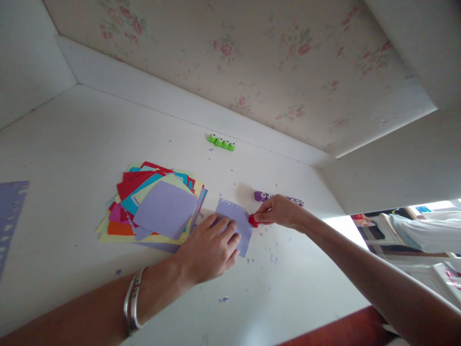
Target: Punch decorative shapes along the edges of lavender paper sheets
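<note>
A lilac paper square point(236, 218) lies on the white table point(72, 158). My left hand point(211, 247) rests flat on its near part, fingers stretched out and pressing it down. My right hand point(279, 211) pinches a small red punch point(253, 220) at the sheet's right edge. A pile of coloured paper squares point(154, 204), topped by a lilac one, sits just left of my left hand. A silver bangle is on my left wrist.
A row of green punches with eyes point(221, 142) stands near the back wall. Purple punches with eyes point(262, 196) lie behind my right hand. Small lilac paper bits point(273, 257) are scattered on the table. A punched purple strip point(9, 211) lies at the far left.
</note>
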Tool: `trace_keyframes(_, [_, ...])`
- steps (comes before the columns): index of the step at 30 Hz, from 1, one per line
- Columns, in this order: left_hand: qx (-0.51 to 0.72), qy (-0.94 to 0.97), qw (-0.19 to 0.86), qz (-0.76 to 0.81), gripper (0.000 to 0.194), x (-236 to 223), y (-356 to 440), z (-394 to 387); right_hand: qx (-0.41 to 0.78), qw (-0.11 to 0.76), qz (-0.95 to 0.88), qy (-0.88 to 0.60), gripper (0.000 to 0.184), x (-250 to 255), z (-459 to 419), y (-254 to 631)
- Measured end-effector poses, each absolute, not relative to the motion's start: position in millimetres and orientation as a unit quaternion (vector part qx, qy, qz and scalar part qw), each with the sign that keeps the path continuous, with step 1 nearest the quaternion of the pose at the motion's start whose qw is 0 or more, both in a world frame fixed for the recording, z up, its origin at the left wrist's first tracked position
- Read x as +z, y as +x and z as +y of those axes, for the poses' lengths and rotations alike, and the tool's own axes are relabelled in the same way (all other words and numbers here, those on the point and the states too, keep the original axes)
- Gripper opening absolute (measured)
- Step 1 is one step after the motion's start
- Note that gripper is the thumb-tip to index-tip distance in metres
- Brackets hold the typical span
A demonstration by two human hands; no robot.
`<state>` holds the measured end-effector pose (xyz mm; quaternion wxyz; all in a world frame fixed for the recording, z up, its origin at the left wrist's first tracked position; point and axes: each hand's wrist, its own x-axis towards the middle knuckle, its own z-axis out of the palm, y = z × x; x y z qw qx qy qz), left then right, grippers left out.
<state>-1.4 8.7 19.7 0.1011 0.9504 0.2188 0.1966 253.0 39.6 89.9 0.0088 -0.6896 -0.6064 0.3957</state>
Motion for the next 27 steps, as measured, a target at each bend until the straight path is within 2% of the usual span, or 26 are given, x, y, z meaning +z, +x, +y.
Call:
trace_keyframes(8, [0.195,0.953,0.082,0.217,0.027,20,-1,8,0.354,-0.002,-0.635,-0.687,0.019,85,37,253])
trace_keyframes(18, [0.204,0.95,0.092,0.216,0.023,21,-2,7,0.394,0.014,-0.621,-0.677,0.021,88,35,258])
trace_keyframes(22, [0.206,0.95,0.09,0.218,0.022,22,-3,7,0.365,0.004,-0.652,-0.665,0.023,94,28,260])
trace_keyframes(27, [0.212,0.948,0.09,0.222,0.022,21,-3,6,0.301,0.079,-0.642,-0.701,0.033,85,3,251])
